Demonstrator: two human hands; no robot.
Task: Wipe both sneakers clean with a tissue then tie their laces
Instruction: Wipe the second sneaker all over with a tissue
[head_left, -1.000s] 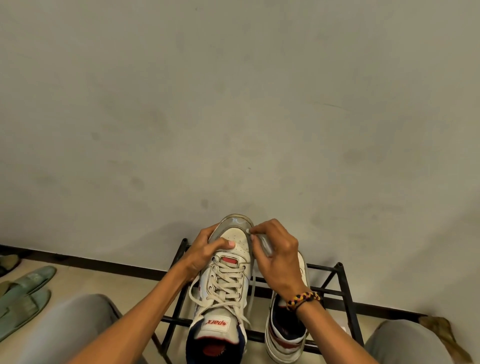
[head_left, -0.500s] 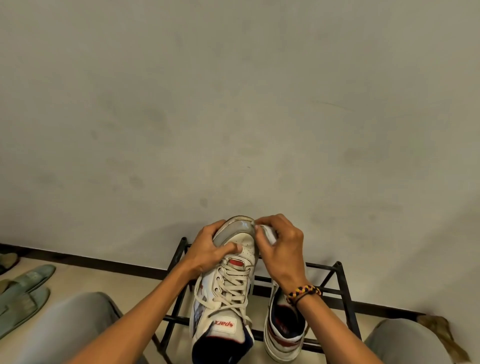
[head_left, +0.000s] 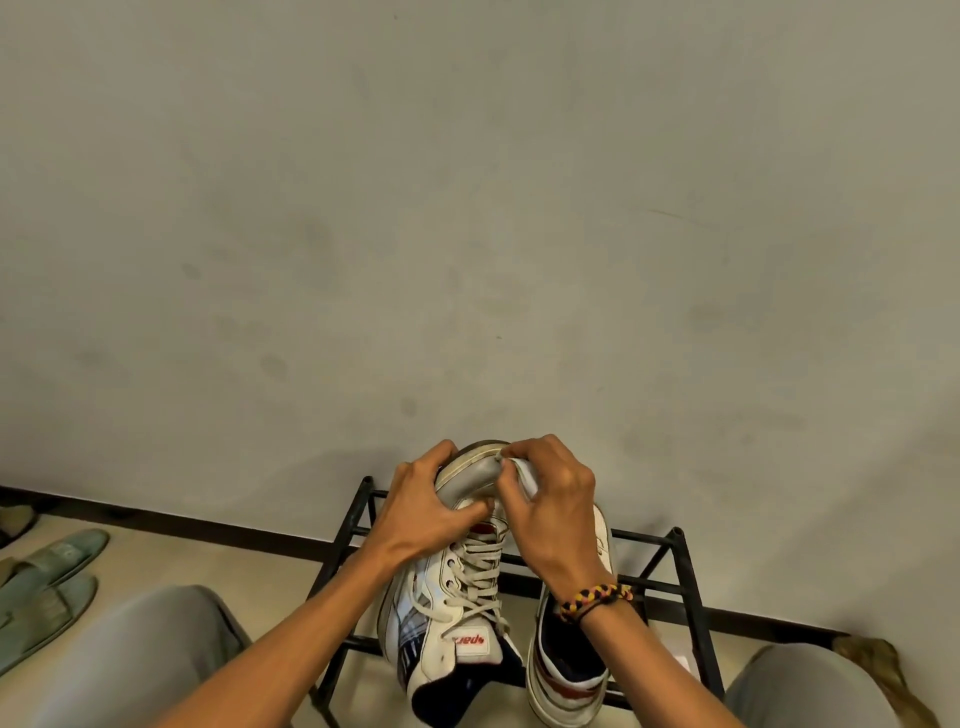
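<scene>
Black rack (head_left: 680, 582), green slippers (head_left: 49, 577) (paired)

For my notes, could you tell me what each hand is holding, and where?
Left hand grips the laced sneaker at its toe; right hand pinches a tissue against the toe.

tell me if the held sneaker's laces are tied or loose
Loose. The laces criss-cross the sneaker with no bow, and one end hangs free near the tongue. The left hand grips the toe.
</scene>
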